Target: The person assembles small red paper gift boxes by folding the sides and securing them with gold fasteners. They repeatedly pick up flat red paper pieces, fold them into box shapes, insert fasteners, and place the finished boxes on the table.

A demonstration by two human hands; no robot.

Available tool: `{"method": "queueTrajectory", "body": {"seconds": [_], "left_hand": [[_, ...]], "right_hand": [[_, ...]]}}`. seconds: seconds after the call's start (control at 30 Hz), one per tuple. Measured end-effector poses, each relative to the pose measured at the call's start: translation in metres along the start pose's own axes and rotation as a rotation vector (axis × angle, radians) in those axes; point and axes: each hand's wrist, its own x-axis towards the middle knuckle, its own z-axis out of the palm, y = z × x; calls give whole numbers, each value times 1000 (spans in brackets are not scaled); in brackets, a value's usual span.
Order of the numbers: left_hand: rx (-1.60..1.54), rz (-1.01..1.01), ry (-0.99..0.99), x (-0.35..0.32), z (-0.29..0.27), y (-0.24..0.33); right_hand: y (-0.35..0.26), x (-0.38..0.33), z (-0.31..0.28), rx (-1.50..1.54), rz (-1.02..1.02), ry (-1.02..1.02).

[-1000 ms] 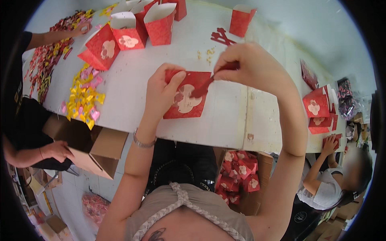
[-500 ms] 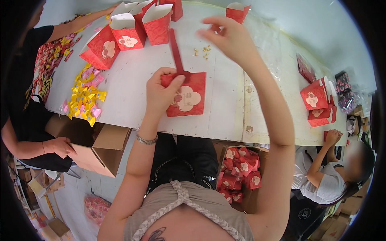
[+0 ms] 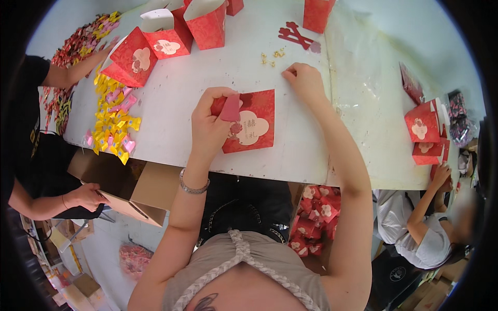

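Observation:
My left hand (image 3: 210,122) is closed over the upper left of a red gift box (image 3: 262,106) with a pale flower-shaped patch, lying on the table before me. Its fingers also grip a dark red strap (image 3: 230,108), whose end bends down over the box. To the right of the box, my right hand (image 3: 305,82) is closed, thumb and fingertips together; whatever may be between them is too small to make out. Just beyond it lie several small gold fasteners (image 3: 272,57). More dark red straps (image 3: 296,37) are spread farther back.
Open red boxes (image 3: 205,26) stand at the far left beside wrapped candies (image 3: 115,122). One person's hand (image 3: 85,197) holds a carton (image 3: 148,189) at the left; another person (image 3: 415,228) sits at the right. Filled red boxes (image 3: 314,220) lie below the table edge.
The strap has gone from sticking up to bending down over the box. My right hand has come down nearer the table and closed. The left co-worker's far arm has moved from the boxes toward the candies.

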Motion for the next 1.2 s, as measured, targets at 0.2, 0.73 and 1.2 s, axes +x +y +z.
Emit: {"method": "queueTrajectory", "body": {"seconds": [0.2,0.73,1.2], "left_hand": [[69,87,16,-2,-4,-7],[9,277,-184,7,-10,-24],[-76,408,-240,-10,-10,-29]], "right_hand": [[-87,-76,-50,640,-15,208],[-112,-101,-14,720,-125,327],[-111,-117,-6,525,-284,485]]}}
